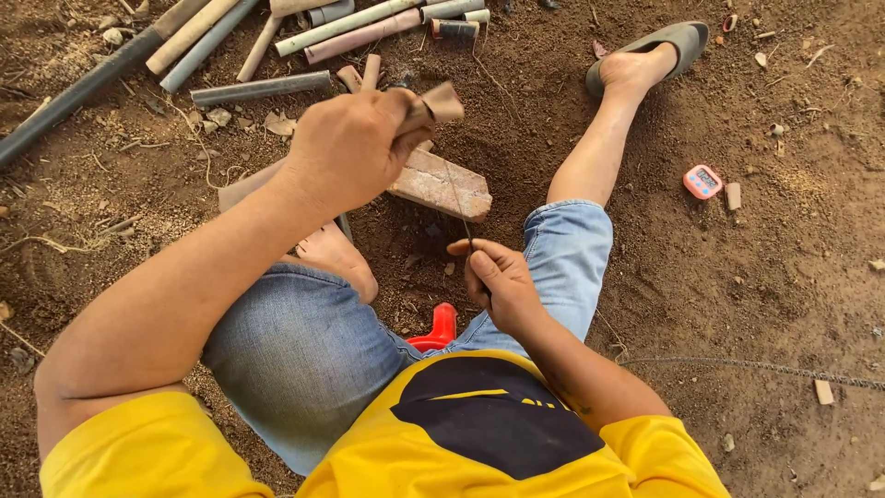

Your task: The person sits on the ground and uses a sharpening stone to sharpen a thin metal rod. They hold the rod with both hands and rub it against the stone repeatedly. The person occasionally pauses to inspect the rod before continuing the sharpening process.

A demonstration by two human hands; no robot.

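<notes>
My left hand (346,148) is raised and closed around a short brown tool (433,106) whose end sticks out past my fingers. From it a thin dark wire (458,198) runs down to my right hand (493,281), which pinches its lower end between thumb and fingers. A reddish brick (441,184) lies on the soil just beyond both hands, under the wire. I sit on the ground in denim shorts and a yellow shirt, my right leg stretched out to a grey sandal (678,41).
Several grey and brown pipes (277,51) lie scattered at the top left. A small pink timer (702,181) rests on the dirt at the right. A red plastic piece (441,327) shows between my legs. A thin chain or wire (765,369) runs along the ground at lower right.
</notes>
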